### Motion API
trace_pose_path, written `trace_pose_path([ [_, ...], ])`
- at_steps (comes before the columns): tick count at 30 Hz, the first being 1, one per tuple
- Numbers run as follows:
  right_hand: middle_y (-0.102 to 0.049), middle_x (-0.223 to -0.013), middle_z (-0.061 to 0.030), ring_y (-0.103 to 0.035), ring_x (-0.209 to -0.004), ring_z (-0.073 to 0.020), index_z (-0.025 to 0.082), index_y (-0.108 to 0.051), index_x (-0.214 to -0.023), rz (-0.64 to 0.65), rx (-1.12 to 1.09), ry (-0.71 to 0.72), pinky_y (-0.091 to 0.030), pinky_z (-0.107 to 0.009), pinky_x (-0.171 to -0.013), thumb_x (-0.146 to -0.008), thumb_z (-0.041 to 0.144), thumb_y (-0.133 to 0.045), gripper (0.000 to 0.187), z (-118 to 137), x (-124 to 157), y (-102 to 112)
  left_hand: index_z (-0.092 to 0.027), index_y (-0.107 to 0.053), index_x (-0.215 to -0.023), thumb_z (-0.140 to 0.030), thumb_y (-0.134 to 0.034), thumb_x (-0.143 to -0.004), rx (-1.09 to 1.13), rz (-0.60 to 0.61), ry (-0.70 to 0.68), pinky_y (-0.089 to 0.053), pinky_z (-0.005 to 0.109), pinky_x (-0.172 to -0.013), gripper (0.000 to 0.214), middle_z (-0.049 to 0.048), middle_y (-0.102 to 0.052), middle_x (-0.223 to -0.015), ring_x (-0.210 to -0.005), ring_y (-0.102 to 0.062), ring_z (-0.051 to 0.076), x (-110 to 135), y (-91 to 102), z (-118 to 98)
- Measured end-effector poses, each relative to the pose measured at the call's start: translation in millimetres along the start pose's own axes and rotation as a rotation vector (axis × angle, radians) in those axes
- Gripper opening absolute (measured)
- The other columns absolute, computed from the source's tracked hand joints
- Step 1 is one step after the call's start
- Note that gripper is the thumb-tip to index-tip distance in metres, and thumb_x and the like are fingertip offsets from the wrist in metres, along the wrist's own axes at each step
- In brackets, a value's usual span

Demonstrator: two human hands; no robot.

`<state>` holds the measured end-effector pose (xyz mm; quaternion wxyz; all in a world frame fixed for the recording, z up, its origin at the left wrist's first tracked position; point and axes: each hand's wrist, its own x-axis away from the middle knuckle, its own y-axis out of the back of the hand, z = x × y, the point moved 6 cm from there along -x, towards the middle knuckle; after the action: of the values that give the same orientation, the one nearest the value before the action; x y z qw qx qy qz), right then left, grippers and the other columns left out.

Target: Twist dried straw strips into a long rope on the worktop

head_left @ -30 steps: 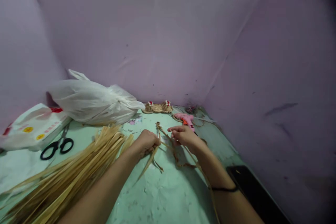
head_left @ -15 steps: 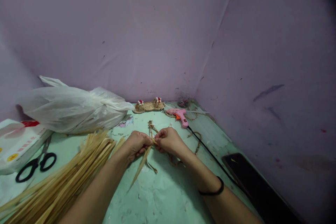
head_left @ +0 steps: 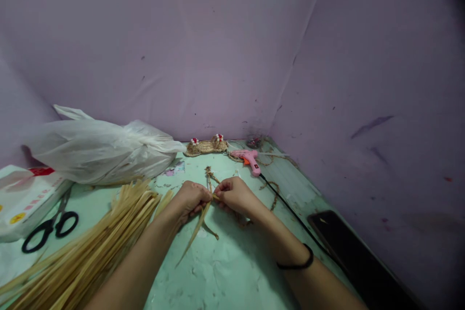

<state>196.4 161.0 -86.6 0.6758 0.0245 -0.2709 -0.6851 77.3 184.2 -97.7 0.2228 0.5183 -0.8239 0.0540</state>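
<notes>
left hand [head_left: 191, 198] and right hand [head_left: 234, 195] pinching straw braid [head_left: 209, 177] between them, loose strands trailing below

A makeshift craft corner: straw strips [head_left: 83, 247], scissors [head_left: 51, 225] and a glue gun [head_left: 249, 157] on a worn green table [head_left: 232, 271].

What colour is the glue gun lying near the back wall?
The glue gun is pink with an orange trigger, shown in the head view.

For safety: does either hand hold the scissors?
No, the black scissors lie on the table, apart from the left hand and right hand pinching a straw braid.
</notes>
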Motion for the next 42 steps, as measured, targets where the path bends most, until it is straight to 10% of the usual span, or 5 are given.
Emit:
trace_pose_path([
  [17,-0.042,-0.039,0.0048,-0.029,-0.036,-0.0038,0.011,-0.062,-0.057,-0.066,-0.009,0.004,-0.02,-0.018,-0.036,-0.054,0.015,-0.054,0.01,-10,-9,-3,-0.015,-0.045,-0.038,-0.012,-0.044,-0.049,-0.166,0.069,-0.075,-0.012,0.019,-0.032,0.011,-0.0052,-0.032,-0.028,-0.026,-0.021,0.004,4,-5.7,-10],
  [28,-0.033,-0.033,0.0069,-0.025,-0.032,-0.004,0.013,-0.053,-0.047,-0.055,-0.07,-0.09,-0.016,-0.02,-0.034,-0.05,0.014,-0.053,0.003,-6,-5,-8,-0.014,-0.051,-0.039,-0.014,-0.053,-0.051,-0.627,-0.127,-0.067,-0.02,0.021,-0.041,0.012,-0.0012,-0.038,-0.033,-0.037,-0.035,0.01,11,8.8,-24],
  [35,-0.028,-0.031,0.008,-0.02,-0.031,-0.003,0.015,-0.043,-0.044,-0.006,-0.251,-0.1,-0.01,-0.02,-0.034,-0.05,0.01,-0.05,0.011,-7,0,-9,-0.017,-0.054,-0.051,-0.014,-0.055,-0.053,-0.831,-0.366,-0.231,-0.029,0.026,-0.053,0.003,0.0044,-0.048,-0.05,-0.058,-0.052,0.02,46,-26.1,-41],
  [42,-0.032,-0.029,0.0071,-0.021,-0.028,-0.0036,0.012,-0.051,-0.049,0.113,-0.293,-0.099,-0.013,-0.019,-0.032,-0.055,0.011,-0.047,0.008,-2,3,-12,-0.014,-0.054,-0.055,-0.016,-0.053,-0.059,-0.409,-0.25,0.007,-0.025,0.022,-0.039,0.005,0.0005,-0.05,-0.044,-0.036,-0.04,0.01,34,7.8,-40],
])
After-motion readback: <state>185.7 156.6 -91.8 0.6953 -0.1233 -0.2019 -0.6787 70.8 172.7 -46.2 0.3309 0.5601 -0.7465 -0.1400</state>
